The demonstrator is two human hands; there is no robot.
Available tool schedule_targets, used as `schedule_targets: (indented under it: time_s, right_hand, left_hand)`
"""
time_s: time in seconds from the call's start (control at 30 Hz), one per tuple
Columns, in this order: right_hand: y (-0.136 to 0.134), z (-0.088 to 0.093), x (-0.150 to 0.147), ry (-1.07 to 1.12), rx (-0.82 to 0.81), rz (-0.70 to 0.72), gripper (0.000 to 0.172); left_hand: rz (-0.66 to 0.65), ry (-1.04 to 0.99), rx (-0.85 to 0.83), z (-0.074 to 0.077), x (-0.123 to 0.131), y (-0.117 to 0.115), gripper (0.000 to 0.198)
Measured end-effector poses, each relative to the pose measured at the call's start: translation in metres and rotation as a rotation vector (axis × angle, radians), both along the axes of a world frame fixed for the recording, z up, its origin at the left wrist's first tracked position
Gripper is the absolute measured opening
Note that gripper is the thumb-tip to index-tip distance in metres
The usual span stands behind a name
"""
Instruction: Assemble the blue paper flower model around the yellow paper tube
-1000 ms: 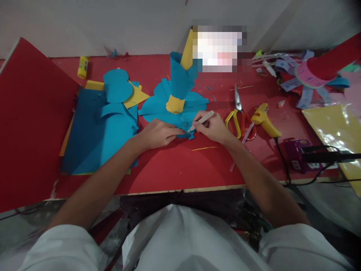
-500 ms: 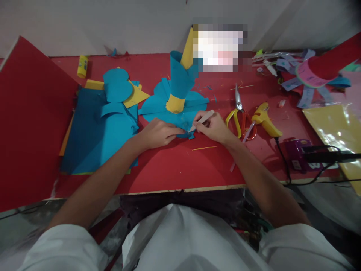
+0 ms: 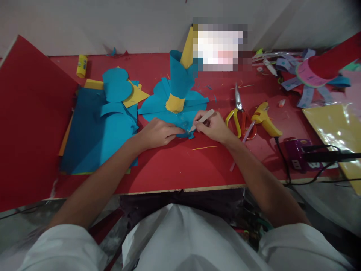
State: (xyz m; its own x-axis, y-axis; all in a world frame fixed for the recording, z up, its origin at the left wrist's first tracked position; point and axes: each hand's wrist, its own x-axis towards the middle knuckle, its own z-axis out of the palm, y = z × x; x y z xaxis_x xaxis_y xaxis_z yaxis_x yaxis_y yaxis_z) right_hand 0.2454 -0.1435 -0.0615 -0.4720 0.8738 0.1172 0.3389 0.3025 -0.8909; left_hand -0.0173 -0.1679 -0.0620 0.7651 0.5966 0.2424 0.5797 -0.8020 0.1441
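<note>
Smears and a buckled petal look the likeliest trouble at the blue paper flower (image 3: 191,106)

In the head view, the flower lies on the red bench (image 3: 169,169), a yellow paper band (image 3: 175,104) and a rolled blue paper tube (image 3: 182,81) rising from its centre. At its near edge, the right hand (image 3: 213,126) grasps a white pen-shaped tool (image 3: 205,116), tip down. The left hand (image 3: 159,133) rests fingers along that edge; whether its grip pinches the paper cannot be told.

Pressing the tip too hard could crease the petal; a slack left hand could let the flower skid and smear the shiny patch beside the tip. Right of the flower, the scissors (image 3: 238,99) and hot glue gun (image 3: 263,116) sit near the right forearm, so a careless sweep might knock them.

The yellow glue stick (image 3: 82,66), beyond the flower to its left, carries dark print; the purple box (image 3: 299,145), far to its right, carries pale lettering. Neither is legible.
</note>
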Motion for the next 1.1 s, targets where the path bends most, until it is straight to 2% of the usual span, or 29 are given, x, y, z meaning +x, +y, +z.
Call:
schedule_targets:
  time_s: [1.1]
  right_hand:
    - [-0.0015, 0.0027, -0.0003, -0.016, 0.018, -0.036, 0.015]
  left_hand:
    - [-0.007, -0.011, -0.007, 0.0000, -0.0003, 0.0003, 0.040]
